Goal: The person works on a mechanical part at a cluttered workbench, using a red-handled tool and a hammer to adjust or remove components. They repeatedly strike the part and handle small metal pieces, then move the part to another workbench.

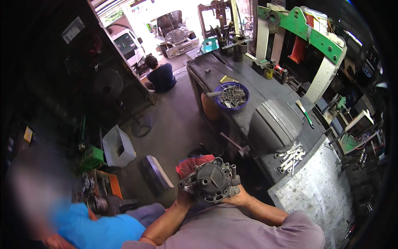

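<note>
Held up in front of my chest is a grey metal alternator (210,176), its round end with bolt holes facing up. My left hand (186,196) grips its left side, and the alternator hides most of the fingers. At the lower right of the alternator, my right hand (237,196) is closed around the housing, with its fingertips out of sight. A red cloth (194,162) shows just behind the alternator's upper left; whether a hand touches it I cannot tell.
The dark workbench (261,89) at right carries a blue bowl (218,107) of bolts, a ribbed black case (273,124), wrenches (290,158) and a green-handled brush (306,114). A person in blue (99,226) is close at my left; another (162,77) sits by the doorway. A white bin (120,147) stands left.
</note>
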Demonstrator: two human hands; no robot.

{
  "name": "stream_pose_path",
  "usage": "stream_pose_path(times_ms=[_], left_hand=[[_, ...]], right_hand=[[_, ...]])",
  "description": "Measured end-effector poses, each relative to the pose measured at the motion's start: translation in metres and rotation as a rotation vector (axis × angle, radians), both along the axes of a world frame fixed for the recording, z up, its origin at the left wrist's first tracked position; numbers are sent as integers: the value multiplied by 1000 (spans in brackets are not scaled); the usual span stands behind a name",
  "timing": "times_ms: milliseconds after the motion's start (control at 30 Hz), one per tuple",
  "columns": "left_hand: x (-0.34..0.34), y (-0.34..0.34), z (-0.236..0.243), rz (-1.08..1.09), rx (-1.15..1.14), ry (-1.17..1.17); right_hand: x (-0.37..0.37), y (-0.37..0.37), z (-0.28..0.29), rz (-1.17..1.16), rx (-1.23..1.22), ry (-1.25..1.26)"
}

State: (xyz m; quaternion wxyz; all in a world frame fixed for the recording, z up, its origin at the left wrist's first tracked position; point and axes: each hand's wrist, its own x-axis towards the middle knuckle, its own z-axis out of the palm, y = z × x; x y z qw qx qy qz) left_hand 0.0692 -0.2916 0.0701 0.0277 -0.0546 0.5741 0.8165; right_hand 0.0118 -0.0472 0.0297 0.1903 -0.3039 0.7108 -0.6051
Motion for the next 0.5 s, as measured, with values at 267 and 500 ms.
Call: stream_pose_path(times_ms=[267, 500], left_hand=[[-169, -170, -39, -142, 547, -205], [-321, -341, -26, -464, 460, -131]], right_hand=[[-127, -161, -21, -162, 13, -105], [-204, -352, -21, -457, -91, -150]])
